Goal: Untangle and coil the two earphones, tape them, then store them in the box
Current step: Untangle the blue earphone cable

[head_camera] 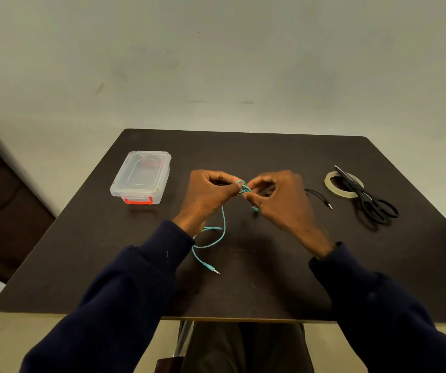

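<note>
Both hands are raised over the middle of the dark table (243, 292). My left hand (207, 196) pinches a knot of the teal earphone cable (223, 224) between thumb and fingers. My right hand (281, 200) pinches the same tangle from the other side. The teal cable hangs down from the knot, loops on the table and ends in a jack plug near the front. A black earphone cable (320, 197) trails out from behind my right hand, its plug lying on the table. The clear plastic box (141, 176) with a red latch stands closed at the left.
A roll of clear tape (335, 181) lies at the right, with black scissors (370, 203) lying across it. The wall stands just behind the table's far edge. A dark wooden door is at the far left.
</note>
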